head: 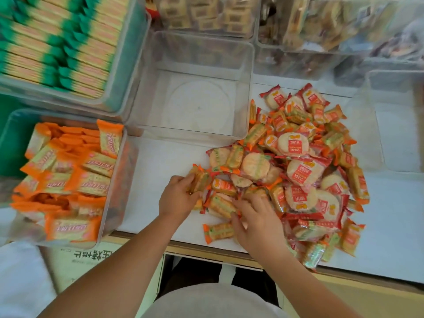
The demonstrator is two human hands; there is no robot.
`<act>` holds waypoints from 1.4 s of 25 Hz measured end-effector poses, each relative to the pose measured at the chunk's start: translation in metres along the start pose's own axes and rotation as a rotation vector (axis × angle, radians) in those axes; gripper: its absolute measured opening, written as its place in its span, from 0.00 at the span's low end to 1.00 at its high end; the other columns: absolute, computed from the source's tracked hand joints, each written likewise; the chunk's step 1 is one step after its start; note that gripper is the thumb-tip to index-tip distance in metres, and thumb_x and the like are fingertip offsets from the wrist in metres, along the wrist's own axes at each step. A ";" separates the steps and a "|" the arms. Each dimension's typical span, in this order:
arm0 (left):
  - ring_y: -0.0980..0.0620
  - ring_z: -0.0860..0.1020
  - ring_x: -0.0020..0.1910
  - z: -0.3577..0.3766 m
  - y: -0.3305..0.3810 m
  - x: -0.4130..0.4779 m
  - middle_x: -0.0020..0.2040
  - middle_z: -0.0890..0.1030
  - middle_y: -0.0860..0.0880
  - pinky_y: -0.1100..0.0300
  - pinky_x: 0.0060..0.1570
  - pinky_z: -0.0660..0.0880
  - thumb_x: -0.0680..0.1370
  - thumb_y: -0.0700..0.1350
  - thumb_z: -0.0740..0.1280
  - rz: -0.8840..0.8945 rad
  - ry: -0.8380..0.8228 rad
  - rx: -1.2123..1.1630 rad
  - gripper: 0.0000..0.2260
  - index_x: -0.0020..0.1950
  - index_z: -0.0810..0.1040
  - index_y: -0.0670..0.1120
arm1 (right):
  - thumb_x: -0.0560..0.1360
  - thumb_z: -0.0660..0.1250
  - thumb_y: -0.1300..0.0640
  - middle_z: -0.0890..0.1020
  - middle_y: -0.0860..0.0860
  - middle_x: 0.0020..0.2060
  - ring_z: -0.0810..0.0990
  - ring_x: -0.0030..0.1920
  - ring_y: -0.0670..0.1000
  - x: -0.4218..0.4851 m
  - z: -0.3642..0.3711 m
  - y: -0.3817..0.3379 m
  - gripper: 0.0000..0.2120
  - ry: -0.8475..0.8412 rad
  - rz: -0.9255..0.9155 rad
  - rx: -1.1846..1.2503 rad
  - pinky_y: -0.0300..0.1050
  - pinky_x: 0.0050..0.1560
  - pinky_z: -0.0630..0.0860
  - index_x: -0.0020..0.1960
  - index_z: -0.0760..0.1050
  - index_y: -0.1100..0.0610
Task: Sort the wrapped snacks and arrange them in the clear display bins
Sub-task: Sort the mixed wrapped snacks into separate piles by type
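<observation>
A pale grey-white garment covers the torso at the lower edge, and both arms run bare to the left hand and right hand.

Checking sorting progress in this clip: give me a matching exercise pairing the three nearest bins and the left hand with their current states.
Things:
1. middle bin
2. near-left bin
3. far-left bin
4. left hand

States:
A. holds green-edged packs in rows
B. empty
C. holds orange-wrapped packs
D. grips a loose pack at the snack pile's edge

Pairs: 1-B, 2-C, 3-A, 4-D
</observation>
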State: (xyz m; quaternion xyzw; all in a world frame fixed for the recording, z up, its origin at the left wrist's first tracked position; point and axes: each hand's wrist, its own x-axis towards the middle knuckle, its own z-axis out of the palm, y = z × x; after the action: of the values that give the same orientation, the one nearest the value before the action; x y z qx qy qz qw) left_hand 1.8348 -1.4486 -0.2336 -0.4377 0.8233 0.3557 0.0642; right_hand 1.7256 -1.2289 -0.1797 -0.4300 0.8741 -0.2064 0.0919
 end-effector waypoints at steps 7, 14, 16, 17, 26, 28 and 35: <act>0.55 0.79 0.51 -0.041 -0.038 -0.016 0.57 0.80 0.50 0.56 0.53 0.79 0.74 0.54 0.75 -0.139 0.312 -0.247 0.28 0.73 0.76 0.55 | 0.69 0.78 0.50 0.82 0.52 0.53 0.81 0.54 0.60 0.035 0.053 -0.027 0.23 -0.363 0.067 -0.201 0.56 0.48 0.78 0.62 0.79 0.53; 0.51 0.76 0.65 -0.058 -0.043 -0.035 0.70 0.75 0.49 0.62 0.58 0.71 0.81 0.43 0.68 -0.184 0.281 -0.305 0.20 0.74 0.73 0.49 | 0.74 0.71 0.44 0.82 0.50 0.55 0.82 0.54 0.57 0.050 0.036 -0.048 0.24 -0.348 0.221 0.040 0.54 0.48 0.81 0.67 0.74 0.50; 0.49 0.78 0.63 -0.050 -0.051 -0.058 0.66 0.78 0.49 0.54 0.63 0.75 0.82 0.43 0.68 -0.199 0.277 -0.409 0.17 0.71 0.76 0.48 | 0.74 0.70 0.40 0.82 0.47 0.57 0.83 0.52 0.53 0.065 0.037 -0.076 0.27 -0.423 0.322 0.225 0.53 0.50 0.81 0.71 0.70 0.45; 0.50 0.79 0.61 -0.048 -0.054 -0.068 0.64 0.79 0.50 0.51 0.63 0.76 0.81 0.43 0.68 -0.231 0.262 -0.451 0.17 0.71 0.76 0.48 | 0.75 0.70 0.40 0.82 0.46 0.56 0.83 0.50 0.51 0.073 0.042 -0.092 0.28 -0.454 0.329 0.277 0.52 0.50 0.81 0.72 0.69 0.45; 0.54 0.81 0.54 -0.027 -0.045 -0.107 0.55 0.82 0.56 0.59 0.54 0.78 0.81 0.41 0.68 -0.141 0.289 -0.381 0.11 0.62 0.82 0.48 | 0.79 0.68 0.44 0.82 0.44 0.50 0.81 0.52 0.47 0.051 0.036 -0.092 0.19 -0.539 0.456 0.457 0.46 0.55 0.78 0.66 0.77 0.52; 0.54 0.80 0.56 -0.001 -0.026 -0.108 0.57 0.82 0.55 0.60 0.56 0.76 0.80 0.44 0.69 -0.004 0.078 -0.293 0.13 0.64 0.81 0.49 | 0.79 0.69 0.46 0.83 0.43 0.46 0.82 0.50 0.47 0.027 0.013 -0.059 0.16 -0.427 0.505 0.433 0.47 0.54 0.79 0.63 0.80 0.51; 0.46 0.73 0.58 0.058 0.008 -0.103 0.57 0.79 0.51 0.53 0.54 0.74 0.74 0.51 0.72 0.305 -0.237 0.277 0.20 0.65 0.78 0.52 | 0.80 0.69 0.47 0.81 0.44 0.52 0.80 0.51 0.45 -0.044 -0.026 0.006 0.13 -0.079 0.631 0.367 0.45 0.46 0.79 0.62 0.79 0.50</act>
State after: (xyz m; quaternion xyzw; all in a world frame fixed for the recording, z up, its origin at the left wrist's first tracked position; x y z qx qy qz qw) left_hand 1.8795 -1.3385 -0.2295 -0.2504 0.9074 0.2941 0.1654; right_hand 1.7395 -1.1833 -0.1596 -0.1232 0.9079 -0.3044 0.2605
